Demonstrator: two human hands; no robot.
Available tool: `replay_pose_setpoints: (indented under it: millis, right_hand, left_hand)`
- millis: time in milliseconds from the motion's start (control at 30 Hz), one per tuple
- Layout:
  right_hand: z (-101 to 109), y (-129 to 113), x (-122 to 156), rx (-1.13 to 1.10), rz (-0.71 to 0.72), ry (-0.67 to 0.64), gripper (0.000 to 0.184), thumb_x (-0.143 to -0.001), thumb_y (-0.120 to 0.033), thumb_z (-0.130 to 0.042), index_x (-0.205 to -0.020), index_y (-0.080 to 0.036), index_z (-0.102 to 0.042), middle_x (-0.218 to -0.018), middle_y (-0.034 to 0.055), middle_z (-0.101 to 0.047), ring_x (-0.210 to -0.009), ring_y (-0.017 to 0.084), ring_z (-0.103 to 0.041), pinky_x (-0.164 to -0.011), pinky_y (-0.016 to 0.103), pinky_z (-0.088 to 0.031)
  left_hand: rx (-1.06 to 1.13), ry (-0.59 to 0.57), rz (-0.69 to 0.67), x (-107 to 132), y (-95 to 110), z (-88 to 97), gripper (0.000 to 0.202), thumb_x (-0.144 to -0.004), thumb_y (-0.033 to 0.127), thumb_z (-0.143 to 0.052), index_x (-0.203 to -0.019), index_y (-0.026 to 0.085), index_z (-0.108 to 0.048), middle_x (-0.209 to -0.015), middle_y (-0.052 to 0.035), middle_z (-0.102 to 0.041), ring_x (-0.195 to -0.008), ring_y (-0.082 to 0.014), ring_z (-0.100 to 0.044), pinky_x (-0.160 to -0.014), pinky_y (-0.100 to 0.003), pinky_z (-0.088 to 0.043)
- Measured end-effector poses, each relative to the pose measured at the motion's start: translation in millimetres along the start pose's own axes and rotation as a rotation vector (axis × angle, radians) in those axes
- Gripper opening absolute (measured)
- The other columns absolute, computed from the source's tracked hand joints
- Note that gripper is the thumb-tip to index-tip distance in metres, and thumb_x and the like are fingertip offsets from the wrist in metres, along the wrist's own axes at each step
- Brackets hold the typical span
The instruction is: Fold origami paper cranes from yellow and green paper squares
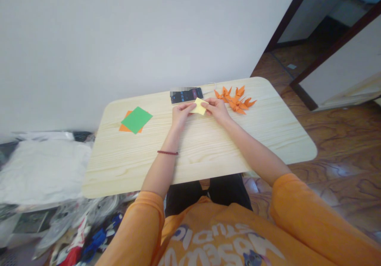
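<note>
Between my two hands is a small piece of folded yellow paper [199, 106], raised towards me over the far middle of the table. My left hand [182, 113] pinches its left side, thumb on top. On the right side my right hand [217, 108] grips it the same way, thumb pressed near its middle. The fingers beneath the paper are mostly hidden. Just behind my hands lies a phone [187, 95] with a lit dark screen. Several folded orange paper cranes [237, 100] are heaped to the right of my right hand.
On the table's left, a green paper square [137, 120] rests over orange paper [124, 128]. The pale wooden table [125, 167] has rounded corners and stands against a white wall [133, 36]. A white cable [210, 90] runs from the phone. Clutter including shoes [59, 222] fills the lower left.
</note>
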State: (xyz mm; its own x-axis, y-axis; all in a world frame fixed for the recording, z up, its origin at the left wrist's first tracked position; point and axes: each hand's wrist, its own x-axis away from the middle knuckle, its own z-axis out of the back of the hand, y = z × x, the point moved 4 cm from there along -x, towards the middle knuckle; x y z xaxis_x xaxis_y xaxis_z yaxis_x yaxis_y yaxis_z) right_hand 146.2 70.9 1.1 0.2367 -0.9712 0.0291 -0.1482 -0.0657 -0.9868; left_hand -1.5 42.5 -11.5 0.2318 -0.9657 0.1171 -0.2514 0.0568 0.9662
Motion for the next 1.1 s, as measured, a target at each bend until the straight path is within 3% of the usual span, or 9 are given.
replay_pose_setpoints:
  millis: [133, 267, 400, 567, 667, 767, 967, 1100]
  right_hand:
    - [4, 5, -4, -0.036, -0.014, 0.022, 0.028, -0.064, -0.036, -0.079, -0.062, -0.016, -0.058, -0.054, -0.0028, -0.054, -0.044, 0.005, -0.039, -0.04, 0.02, -0.025]
    - [8, 5, -5, -0.032, -0.047, 0.077, 0.027, -0.069, -0.035, -0.075, -0.062, -0.017, -0.056, -0.055, -0.0027, -0.051, -0.047, 0.006, -0.04, -0.042, 0.021, -0.025]
    - [10, -2, -2, 0.009, -0.049, 0.088, 0.025, -0.071, -0.031, -0.074, -0.063, -0.016, -0.056, -0.055, -0.0023, -0.05, -0.048, 0.006, -0.04, -0.045, 0.022, -0.027]
    - [11, -8, 1, 0.032, -0.046, 0.082, 0.028, -0.07, -0.032, -0.075, -0.062, -0.016, -0.054, -0.056, -0.0018, -0.051, -0.048, 0.007, -0.041, -0.045, 0.022, -0.027]
    - [11, -9, 1, 0.056, -0.031, 0.066, 0.031, -0.068, -0.034, -0.077, -0.06, -0.017, -0.053, -0.052, -0.0033, -0.047, -0.046, 0.006, -0.038, -0.045, 0.022, -0.027]
    - [9, -6, 1, 0.044, -0.021, 0.054, 0.032, -0.065, -0.036, -0.079, -0.059, -0.017, -0.054, -0.051, -0.0032, -0.047, -0.046, 0.006, -0.038, -0.044, 0.022, -0.027]
    - [5, 6, -4, -0.056, -0.033, 0.008, 0.034, -0.057, -0.041, -0.082, -0.062, -0.016, -0.059, -0.055, -0.0025, -0.053, -0.047, 0.005, -0.039, -0.041, 0.02, -0.024]
    - [7, 7, -6, -0.147, -0.046, 0.018, 0.032, -0.059, -0.04, -0.082, -0.064, -0.016, -0.061, -0.055, -0.0018, -0.055, -0.051, 0.006, -0.045, -0.042, 0.019, -0.027]
  left_hand:
    - [-0.023, -0.08, 0.047, 0, 0, 0.6, 0.02, -0.056, 0.027, -0.079, -0.072, 0.015, -0.075, -0.077, -0.0056, -0.074, -0.076, -0.0173, -0.067, -0.069, -0.029, -0.055]
    - [-0.041, -0.189, 0.079, 1, 4, 1.4, 0.021, -0.058, 0.022, -0.078, -0.078, 0.016, -0.075, -0.085, -0.0051, -0.076, -0.084, -0.019, -0.068, -0.083, -0.034, -0.055]
    - [-0.016, -0.351, 0.118, 5, 12, 1.9, 0.034, -0.06, 0.014, -0.074, -0.094, 0.015, -0.074, -0.097, -0.0077, -0.075, -0.093, -0.0206, -0.069, -0.096, -0.036, -0.05]
    - [0.017, -0.441, 0.165, 8, 19, 5.1, 0.052, -0.057, 0.004, -0.07, -0.108, 0.014, -0.068, -0.104, -0.0093, -0.073, -0.097, -0.0206, -0.068, -0.095, -0.035, -0.049]
    - [0.02, -0.401, 0.145, 8, 21, 4.7, 0.048, -0.063, 0.006, -0.067, -0.11, 0.015, -0.067, -0.108, -0.0098, -0.072, -0.099, -0.0194, -0.068, -0.095, -0.034, -0.049]
    - [0.001, -0.287, 0.078, 5, 19, 3.3, 0.037, -0.07, 0.018, -0.069, -0.107, 0.015, -0.067, -0.105, -0.0096, -0.073, -0.095, -0.0181, -0.068, -0.093, -0.033, -0.049]
    - [-0.136, -0.168, -0.03, 1, 7, 1.7, 0.042, -0.057, 0.024, -0.082, -0.096, 0.015, -0.068, -0.083, -0.006, -0.073, -0.074, -0.0151, -0.066, -0.074, -0.028, -0.05]
    - [-0.098, -0.035, -0.048, -3, 5, 7.1, 0.032, -0.057, 0.022, -0.079, -0.083, 0.017, -0.062, -0.071, -0.0004, -0.068, -0.057, -0.0082, -0.058, -0.058, -0.021, -0.043]
